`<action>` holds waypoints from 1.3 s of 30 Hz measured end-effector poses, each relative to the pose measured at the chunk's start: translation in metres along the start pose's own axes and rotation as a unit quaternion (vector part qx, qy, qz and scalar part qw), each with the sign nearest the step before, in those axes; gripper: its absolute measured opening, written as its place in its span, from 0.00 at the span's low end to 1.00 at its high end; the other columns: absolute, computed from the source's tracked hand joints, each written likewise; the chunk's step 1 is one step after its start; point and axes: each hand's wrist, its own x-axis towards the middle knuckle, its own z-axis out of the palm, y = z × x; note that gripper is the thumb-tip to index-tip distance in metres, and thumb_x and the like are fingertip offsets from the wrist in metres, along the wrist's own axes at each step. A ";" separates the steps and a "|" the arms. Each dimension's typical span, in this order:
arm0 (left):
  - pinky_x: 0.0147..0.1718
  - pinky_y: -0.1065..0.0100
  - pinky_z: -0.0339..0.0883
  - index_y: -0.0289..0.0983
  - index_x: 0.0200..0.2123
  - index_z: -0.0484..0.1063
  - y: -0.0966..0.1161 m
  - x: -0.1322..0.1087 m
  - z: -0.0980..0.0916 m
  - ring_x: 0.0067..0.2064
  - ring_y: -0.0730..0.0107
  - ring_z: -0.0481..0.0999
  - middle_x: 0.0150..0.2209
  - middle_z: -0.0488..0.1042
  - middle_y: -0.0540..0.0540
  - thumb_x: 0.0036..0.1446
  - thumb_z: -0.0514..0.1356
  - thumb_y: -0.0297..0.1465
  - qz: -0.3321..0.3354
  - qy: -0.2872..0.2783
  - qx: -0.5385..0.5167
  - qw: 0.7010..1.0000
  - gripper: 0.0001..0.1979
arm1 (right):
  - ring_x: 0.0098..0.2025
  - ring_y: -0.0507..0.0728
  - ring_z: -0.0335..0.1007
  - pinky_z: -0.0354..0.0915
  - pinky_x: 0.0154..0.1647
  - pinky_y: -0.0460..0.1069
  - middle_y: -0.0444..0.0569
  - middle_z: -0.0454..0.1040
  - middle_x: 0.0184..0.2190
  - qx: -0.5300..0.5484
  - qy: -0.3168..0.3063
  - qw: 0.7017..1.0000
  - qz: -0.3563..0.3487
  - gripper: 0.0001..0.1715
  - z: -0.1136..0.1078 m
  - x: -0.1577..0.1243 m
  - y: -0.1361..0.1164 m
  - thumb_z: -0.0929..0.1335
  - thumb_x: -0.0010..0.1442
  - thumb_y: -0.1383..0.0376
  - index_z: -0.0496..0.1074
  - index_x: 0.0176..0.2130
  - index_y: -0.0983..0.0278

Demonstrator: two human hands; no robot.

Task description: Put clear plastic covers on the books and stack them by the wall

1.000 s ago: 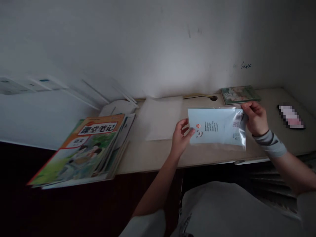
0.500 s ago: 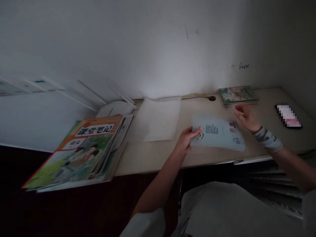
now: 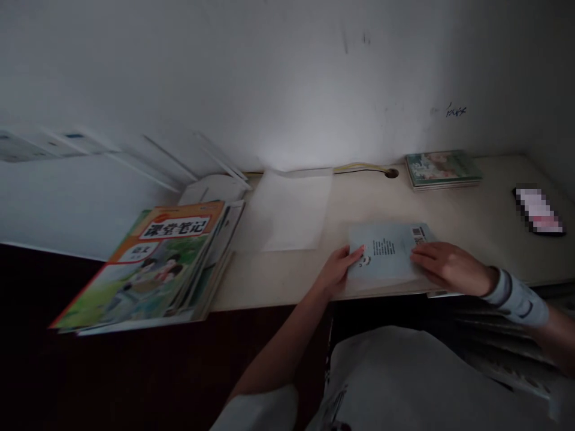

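A pale blue booklet in a clear plastic sleeve [image 3: 389, 254] lies flat on the beige desk [image 3: 485, 221] near its front edge. My left hand [image 3: 338, 270] pinches the booklet's left edge, thumb on top. Over on the booklet's right part, my right hand [image 3: 445, 267] rests with its fingers stretched flat; a grey wristband shows on that forearm. A clear empty plastic sleeve [image 3: 291, 209] lies on the desk to the left of the booklet.
A stack of colourful textbooks [image 3: 155, 266] overhangs the desk's left front edge. A greenish book stack [image 3: 442, 168] sits at the back right, a blurred phone [image 3: 538, 211] at the far right. A cable hole [image 3: 391, 173] is by the wall.
The booklet, held up by both hands a second ago, has been laid flat on the desk. My right hand let go, then came down flat on its right side.
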 end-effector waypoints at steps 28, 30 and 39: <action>0.15 0.73 0.58 0.32 0.56 0.56 -0.029 -0.036 0.003 0.15 0.74 0.63 0.16 0.65 0.57 0.56 0.56 0.39 0.038 0.066 0.201 0.977 0.28 | 0.62 0.68 0.54 0.51 0.60 0.66 0.62 0.61 0.59 -0.056 0.010 0.998 0.025 0.39 0.041 0.038 0.017 0.68 0.55 0.50 0.60 0.59 0.66; 0.14 0.74 0.55 0.31 0.58 0.57 -0.028 -0.038 0.007 0.15 0.76 0.60 0.15 0.63 0.57 0.57 0.55 0.39 0.043 0.061 0.213 0.974 0.28 | 0.62 0.70 0.53 0.53 0.58 0.67 0.65 0.58 0.61 -0.077 -0.045 0.996 -0.001 0.39 0.053 0.021 -0.014 0.68 0.54 0.49 0.61 0.59 0.65; 0.13 0.77 0.53 0.40 0.59 0.56 -0.026 -0.043 0.019 0.16 0.82 0.58 0.27 0.70 0.53 0.51 0.58 0.30 0.030 -0.044 0.195 0.979 0.31 | 0.54 0.66 0.67 0.65 0.50 0.59 0.70 0.68 0.52 -0.230 0.003 0.972 0.047 0.20 0.070 0.010 -0.031 0.62 0.61 0.69 0.66 0.53 0.73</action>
